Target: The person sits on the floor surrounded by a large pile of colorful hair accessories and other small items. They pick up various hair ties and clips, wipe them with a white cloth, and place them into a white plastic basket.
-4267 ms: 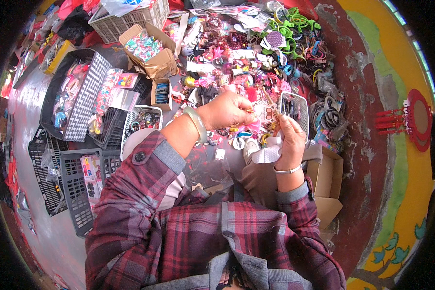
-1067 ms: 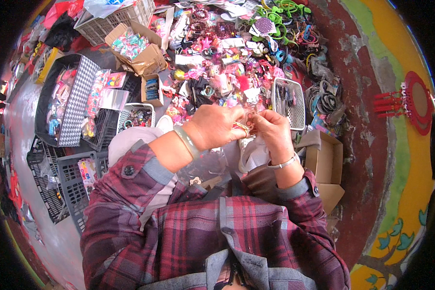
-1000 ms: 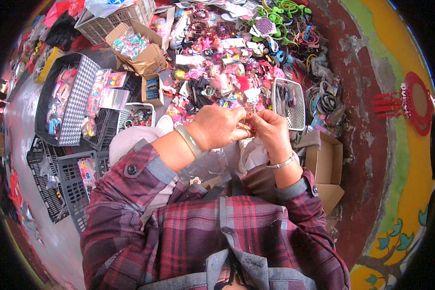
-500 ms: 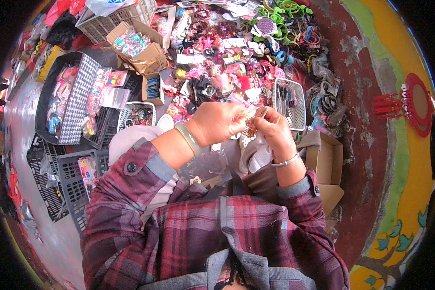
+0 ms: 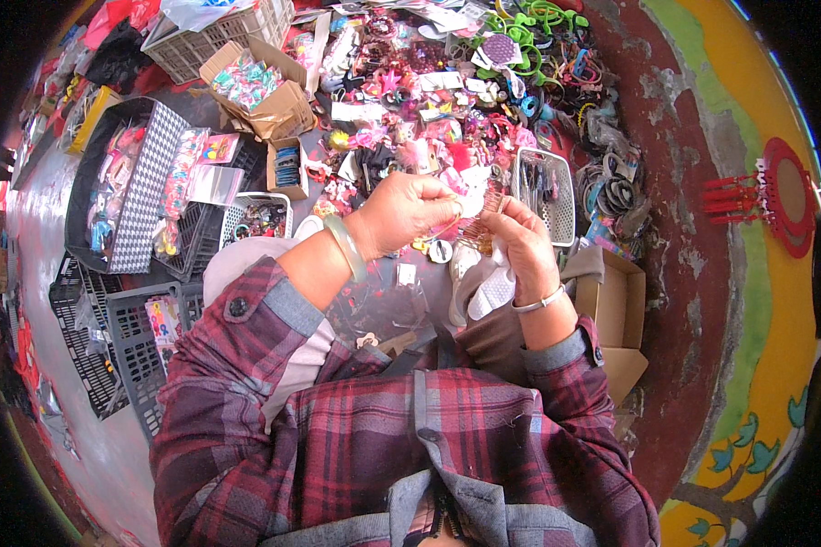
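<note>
My left hand point(image 5: 406, 216), with a pale green bangle on its wrist, has thumb and fingers pinched together. What they hold is too small to make out. Facing it, my right hand point(image 5: 524, 242) pinches a brown, translucent hair comb point(image 5: 493, 190) whose fine teeth show around the fingertips. A silver bangle circles that wrist. Both hands are raised above my lap, a short gap apart. Behind the fingertips is a white and pink piece point(image 5: 470, 187); whether either hand touches it I cannot tell. Beyond spreads a dense heap of hair accessories point(image 5: 410, 100).
A white basket point(image 5: 567, 182) stands right of my hands, with an open cardboard box point(image 5: 622, 301) nearer. To the left are a small white basket point(image 5: 287, 219), a houndstooth box point(image 5: 155, 187), a filled carton point(image 5: 287, 114) and grey crates point(image 5: 137, 356). A painted wall point(image 5: 748, 365) rises at right.
My hands have moved apart, the left one going leftward. The comb's teeth now show between them. The right hand stays nearly in place.
</note>
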The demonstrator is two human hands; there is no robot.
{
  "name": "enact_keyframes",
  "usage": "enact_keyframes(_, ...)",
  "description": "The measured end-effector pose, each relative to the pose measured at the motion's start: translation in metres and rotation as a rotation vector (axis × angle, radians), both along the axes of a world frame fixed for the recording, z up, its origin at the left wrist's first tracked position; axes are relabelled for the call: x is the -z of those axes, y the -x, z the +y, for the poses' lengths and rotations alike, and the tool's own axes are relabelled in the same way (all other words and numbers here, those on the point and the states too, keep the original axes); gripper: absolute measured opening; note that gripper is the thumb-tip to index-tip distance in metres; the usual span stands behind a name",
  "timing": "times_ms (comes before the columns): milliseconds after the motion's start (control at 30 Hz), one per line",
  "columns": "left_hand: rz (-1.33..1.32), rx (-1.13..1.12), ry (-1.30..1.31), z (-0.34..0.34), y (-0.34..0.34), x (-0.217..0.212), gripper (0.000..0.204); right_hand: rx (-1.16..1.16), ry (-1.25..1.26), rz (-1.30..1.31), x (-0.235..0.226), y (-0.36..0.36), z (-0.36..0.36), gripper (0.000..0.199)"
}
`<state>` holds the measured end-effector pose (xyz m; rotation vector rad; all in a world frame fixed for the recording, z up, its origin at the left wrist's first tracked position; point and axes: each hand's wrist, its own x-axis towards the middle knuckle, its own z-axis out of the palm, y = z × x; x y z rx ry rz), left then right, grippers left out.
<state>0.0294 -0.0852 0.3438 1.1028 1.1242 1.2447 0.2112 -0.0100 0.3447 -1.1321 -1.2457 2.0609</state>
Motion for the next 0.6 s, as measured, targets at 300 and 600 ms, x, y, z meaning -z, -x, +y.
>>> enact_keyframes(300,-0.274,-0.080,-0.035,-0.008,0.008,-0.025,0.013,0.086,0.054,0.178,-0.009,-0.007,0.014,0.020)
enact_keyframes(600,-0.663,-0.124,0.077,0.000,0.026,-0.016,0.010,0.103,0.023,0.230,-0.012,-0.010,0.012,0.020)
